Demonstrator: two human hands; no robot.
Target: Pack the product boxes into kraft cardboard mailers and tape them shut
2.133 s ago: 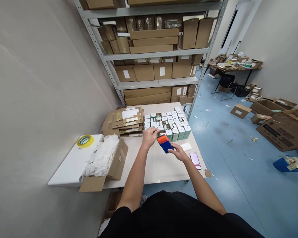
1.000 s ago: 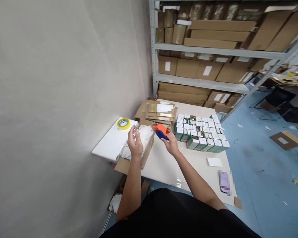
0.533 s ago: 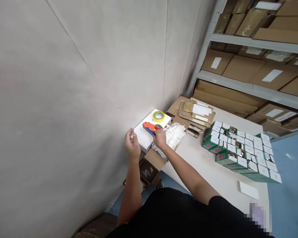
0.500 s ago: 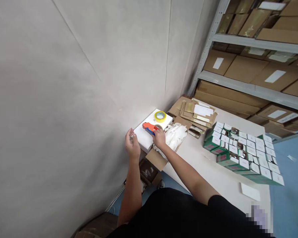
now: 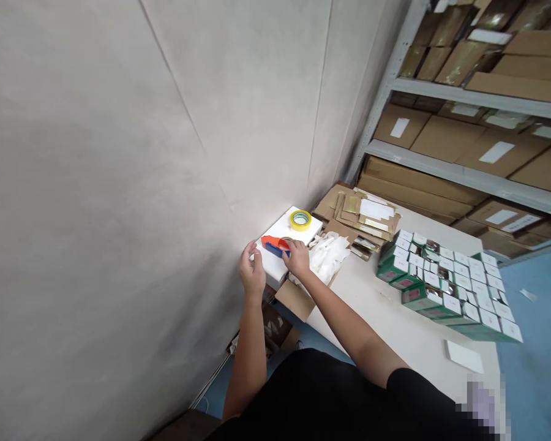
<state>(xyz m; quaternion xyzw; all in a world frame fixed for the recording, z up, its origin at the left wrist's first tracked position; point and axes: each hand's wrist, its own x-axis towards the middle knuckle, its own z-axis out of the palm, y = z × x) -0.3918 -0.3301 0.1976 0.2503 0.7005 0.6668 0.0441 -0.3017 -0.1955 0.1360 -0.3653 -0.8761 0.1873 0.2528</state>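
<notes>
I have my right hand clamped on a stiff-looking, elongated orange-and-blue object — likely light, best held by its sides — over the rectangular white slab near its left corner, my cupped left hand gripping nothing beside it.

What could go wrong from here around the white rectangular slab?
The orange-and-blue plastic tool, held at one end by the right hand, could slip off the slab; the open left hand doesn't appear to support it. The round yellow tape roll lying on the slab might get knocked off.
</notes>
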